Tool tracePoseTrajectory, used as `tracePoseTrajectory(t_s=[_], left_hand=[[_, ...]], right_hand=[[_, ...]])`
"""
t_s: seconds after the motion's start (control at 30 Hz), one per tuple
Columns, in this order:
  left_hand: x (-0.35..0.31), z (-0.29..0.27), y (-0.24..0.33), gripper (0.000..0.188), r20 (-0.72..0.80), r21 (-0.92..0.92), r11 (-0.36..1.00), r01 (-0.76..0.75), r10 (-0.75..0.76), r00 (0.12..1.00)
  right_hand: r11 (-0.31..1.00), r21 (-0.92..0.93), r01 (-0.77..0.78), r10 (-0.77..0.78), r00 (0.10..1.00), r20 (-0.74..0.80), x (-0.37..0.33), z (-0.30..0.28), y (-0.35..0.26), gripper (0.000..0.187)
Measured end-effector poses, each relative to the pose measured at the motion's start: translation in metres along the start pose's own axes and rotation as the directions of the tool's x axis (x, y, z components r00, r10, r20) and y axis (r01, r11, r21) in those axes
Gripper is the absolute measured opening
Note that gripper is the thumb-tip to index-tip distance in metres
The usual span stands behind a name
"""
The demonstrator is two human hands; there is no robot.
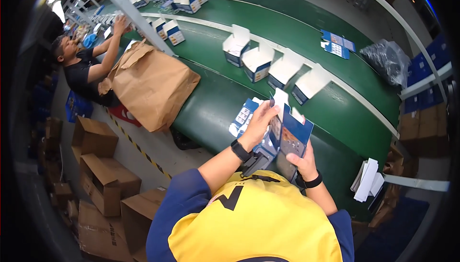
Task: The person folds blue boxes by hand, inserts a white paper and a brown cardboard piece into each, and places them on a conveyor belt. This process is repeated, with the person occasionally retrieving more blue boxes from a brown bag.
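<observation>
Above the green work surface in front of me, both my hands are on a blue printed carton (298,136) with white inner flaps. My left hand (260,124) is closed at its upper left side, fingers by a raised white flap. Lower down, my right hand (304,161) grips the right side, its thumb lying across the printed face. Beneath and left of my left hand are flat blue-and-white cartons (243,116), partly covered. A dark object (255,163) lies close to my left wrist; its kind cannot be made out.
Several open white-flapped boxes (258,62) line the green conveyor (211,27) ahead. A large brown paper bag (152,87) stands left, near a co-worker (81,65). A flattened carton (338,44) and clear plastic bag (386,59) lie far right; white sheets (366,180) sit near right.
</observation>
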State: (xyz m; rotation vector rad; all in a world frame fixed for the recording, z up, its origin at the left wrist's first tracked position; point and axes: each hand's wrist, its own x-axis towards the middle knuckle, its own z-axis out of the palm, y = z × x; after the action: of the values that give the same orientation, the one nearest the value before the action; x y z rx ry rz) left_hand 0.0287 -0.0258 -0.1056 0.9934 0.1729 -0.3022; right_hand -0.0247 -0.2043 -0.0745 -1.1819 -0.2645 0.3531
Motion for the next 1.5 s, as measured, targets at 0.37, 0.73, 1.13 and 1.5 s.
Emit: tracePoseTrajectory(t_s=[0.37,0.73,1.13,1.5], left_hand=[[-0.044,0.060,0.024,0.105,0.517,0.533,0.809,-0.247,-0.080,0.852],[-0.025,0.052,0.030,0.089,0.649,0.479,0.364,-0.799,0.467,0.601],[-0.041,0.074,0.029,0.074,0.736,0.494,0.261,-0.830,0.382,0.558],[-0.049,0.084,0.034,0.075,0.606,0.582,0.434,-0.687,0.332,0.723]], right_hand=[[0.978,-0.098,0.183,-0.205,0.922,-0.329,-0.005,-0.030,-0.013,0.128],[0.923,-0.181,0.339,-0.334,0.941,0.063,-0.011,-0.035,-0.061,0.107],[0.843,0.302,0.445,-0.376,0.890,-0.259,-0.009,-0.019,-0.059,0.070],[0.567,-0.547,0.616,-0.577,0.771,0.269,-0.014,-0.052,-0.054,0.051]])
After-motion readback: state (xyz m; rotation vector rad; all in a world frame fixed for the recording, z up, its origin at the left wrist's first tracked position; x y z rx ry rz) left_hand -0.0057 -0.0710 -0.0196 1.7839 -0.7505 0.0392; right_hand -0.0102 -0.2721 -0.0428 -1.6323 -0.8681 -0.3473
